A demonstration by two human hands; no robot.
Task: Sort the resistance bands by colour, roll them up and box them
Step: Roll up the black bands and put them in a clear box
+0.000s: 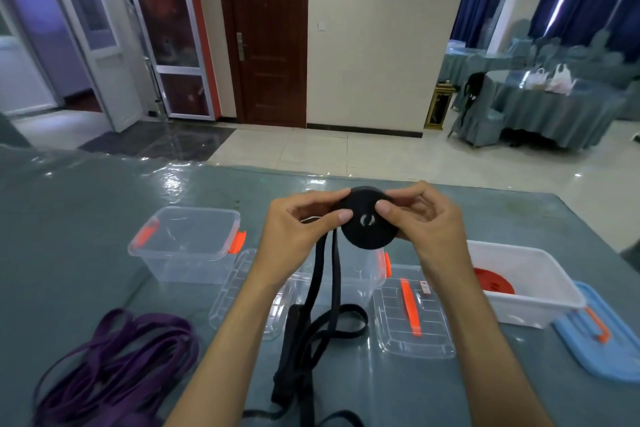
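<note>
Both hands raised above the grey-green table (86, 218). Left hand (294, 236) and right hand (426, 222) pinch a black band roll (369, 222) between thumbs and fingertips. Its loose black tail (325, 288) hangs to the table. Purple bands (114, 357) lie left of the tail; the white box (540, 295) holding a red roll (493, 282) sits right of it.

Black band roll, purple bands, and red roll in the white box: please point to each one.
black band roll (367, 232): head view, flat front face.
purple bands (117, 360): head view, middle of pile.
red roll (493, 282): head view, visible top face.
</note>
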